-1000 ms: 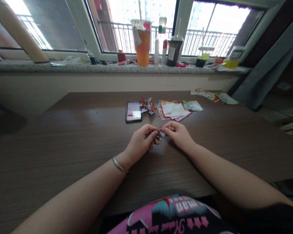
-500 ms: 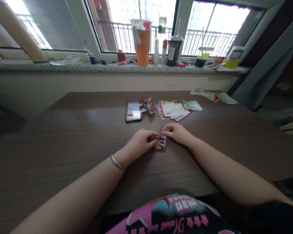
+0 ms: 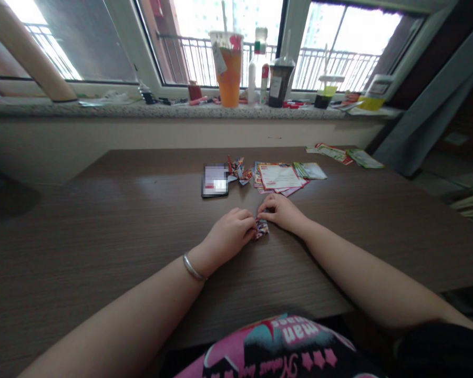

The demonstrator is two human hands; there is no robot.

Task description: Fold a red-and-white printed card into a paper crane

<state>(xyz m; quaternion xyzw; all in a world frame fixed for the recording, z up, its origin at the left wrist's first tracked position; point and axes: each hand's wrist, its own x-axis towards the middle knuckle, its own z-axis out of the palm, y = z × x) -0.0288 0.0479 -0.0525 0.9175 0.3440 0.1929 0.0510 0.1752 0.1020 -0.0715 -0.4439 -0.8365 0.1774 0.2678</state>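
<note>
Between my hands, on the brown desk, is a small folded piece of printed paper [image 3: 262, 229] in dark, pink and white. My left hand [image 3: 235, 229], with a silver bangle on its wrist, closes on the left side of the paper, and its curled fingers hide that side. At the far edge of the paper, my right hand [image 3: 281, 211] pinches with thumb and forefinger. Beyond my hands lie folded colourful paper pieces [image 3: 239, 171], and right of them a stack of printed sheets [image 3: 280, 176] with red borders.
A dark-edged device with a blurred screen [image 3: 215, 180] lies on the desk [image 3: 114, 226]. Green packets [image 3: 310, 170] lie beside the sheets, with more printed papers [image 3: 335, 153] at the far right. On the windowsill stand a tall orange drink cup [image 3: 230, 79], a dark drink cup [image 3: 279, 84] and bottles.
My left hand has rolled over the paper, its thumb now tucked out of sight, and less of the paper shows. My right hand has shifted slightly left and away from me.
</note>
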